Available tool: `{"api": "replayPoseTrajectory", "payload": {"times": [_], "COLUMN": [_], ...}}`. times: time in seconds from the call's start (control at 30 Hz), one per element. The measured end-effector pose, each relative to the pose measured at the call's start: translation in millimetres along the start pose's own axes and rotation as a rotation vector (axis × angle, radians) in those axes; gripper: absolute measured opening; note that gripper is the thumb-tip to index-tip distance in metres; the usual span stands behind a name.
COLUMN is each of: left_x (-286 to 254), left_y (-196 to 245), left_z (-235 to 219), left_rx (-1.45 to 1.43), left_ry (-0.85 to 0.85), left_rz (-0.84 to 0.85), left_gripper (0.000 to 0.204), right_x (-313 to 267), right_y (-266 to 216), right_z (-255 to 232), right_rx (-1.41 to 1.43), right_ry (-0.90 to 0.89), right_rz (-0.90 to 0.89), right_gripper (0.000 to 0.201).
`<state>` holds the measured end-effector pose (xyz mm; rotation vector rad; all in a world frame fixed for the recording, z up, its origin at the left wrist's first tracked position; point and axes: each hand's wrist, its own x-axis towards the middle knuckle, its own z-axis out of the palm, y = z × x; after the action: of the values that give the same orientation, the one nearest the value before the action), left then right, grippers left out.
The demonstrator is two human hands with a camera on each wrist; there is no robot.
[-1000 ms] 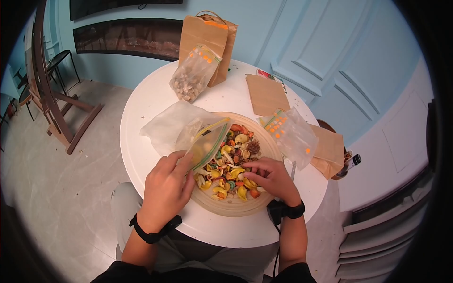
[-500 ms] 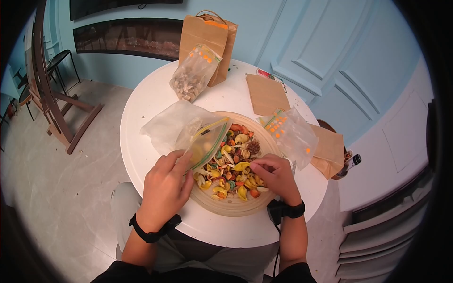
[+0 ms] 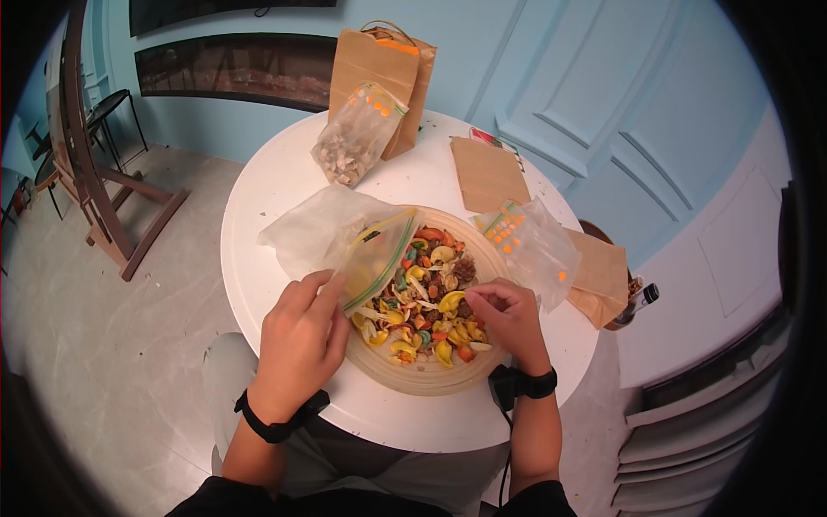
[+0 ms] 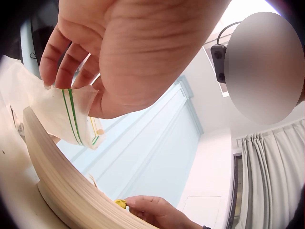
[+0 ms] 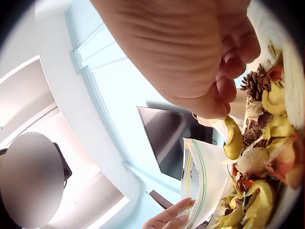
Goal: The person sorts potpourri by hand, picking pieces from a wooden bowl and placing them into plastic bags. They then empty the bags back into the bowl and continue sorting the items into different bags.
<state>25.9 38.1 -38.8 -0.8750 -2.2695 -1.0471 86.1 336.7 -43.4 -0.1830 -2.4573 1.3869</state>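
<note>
A round wooden tray (image 3: pixel 431 379) holds a heap of mixed dried potpourri (image 3: pixel 422 323) with yellow, orange and brown pieces and a pine cone (image 5: pixel 255 82). My left hand (image 3: pixel 301 336) grips the edge of a clear zip bag (image 3: pixel 379 258), whose mouth gapes toward the heap; the green and yellow zip strips show in the left wrist view. Over the right part of the tray, my right hand (image 3: pixel 508 320) pinches a curved yellow dried petal (image 5: pixel 233 138) between thumb and fingertips, just above the other pieces.
A bag of pale chips (image 3: pixel 345 155) leans on a brown paper bag (image 3: pixel 418 95) at the back of the white table (image 3: pixel 258 215). A flat brown paper bag (image 3: pixel 489 175), another clear zip bag (image 3: pixel 543 250) and a further paper bag (image 3: pixel 599 276) lie to the right.
My right hand went from reaching into the heap to pinching the yellow petal, then drew slightly right with it. The left hand keeps its grip on the zip bag, almost unmoved.
</note>
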Motion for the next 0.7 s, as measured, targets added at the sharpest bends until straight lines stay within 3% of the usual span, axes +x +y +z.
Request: {"api": "replayPoseTrajectory", "payload": {"times": [0.4,0.7], "left_x": [0,0], "left_y": [1,1], "left_z": [1,2], "left_rx": [-0.011,0.002], "left_ry": [-0.005,0.002], "left_rz": [-0.006,0.001], "left_gripper": [0.037,0.038], "right_x": [1,-1], "right_y": [-3,-14], "right_z": [-1,1], "right_rx": [-0.249,-0.169], "right_ry": [-0.219,-0.151], "right_rz": [-0.129,0.000], "right_gripper": [0.020,0.020]}}
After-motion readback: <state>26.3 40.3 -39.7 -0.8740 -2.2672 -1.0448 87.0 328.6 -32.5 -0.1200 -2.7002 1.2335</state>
